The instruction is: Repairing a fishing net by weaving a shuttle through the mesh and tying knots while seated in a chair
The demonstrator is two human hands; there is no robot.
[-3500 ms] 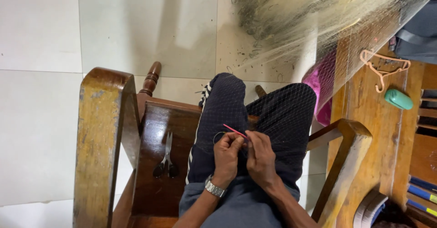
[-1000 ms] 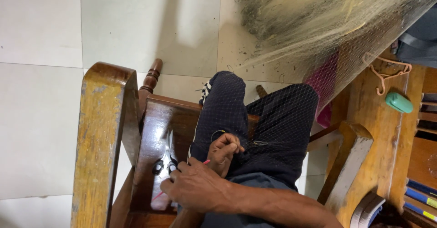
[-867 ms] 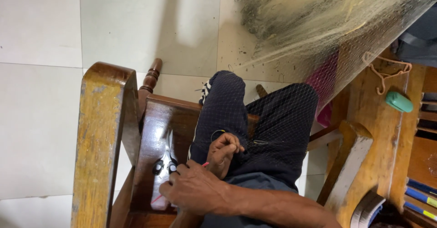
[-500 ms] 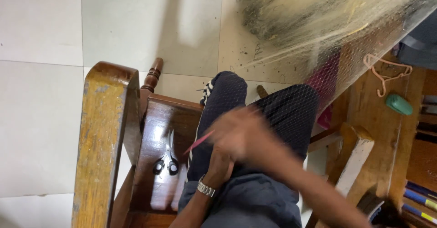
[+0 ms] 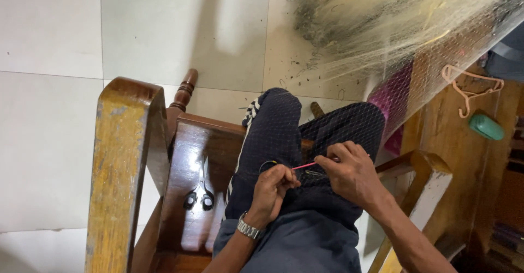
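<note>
Over pale floor tiles [image 5: 164, 27], I see my left hand [image 5: 273, 188] and right hand [image 5: 352, 172] pinching a pink needle [image 5: 304, 165]; netting [image 5: 327, 136] barely visible on my lap.

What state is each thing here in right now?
Left hand: pinching the pink needle.
Right hand: gripping the net at the knee.
Net: draped over the legs, stretched up to the right.
Scissors: closed, lying on the chair seat.
Hanger: lying flat.
</note>
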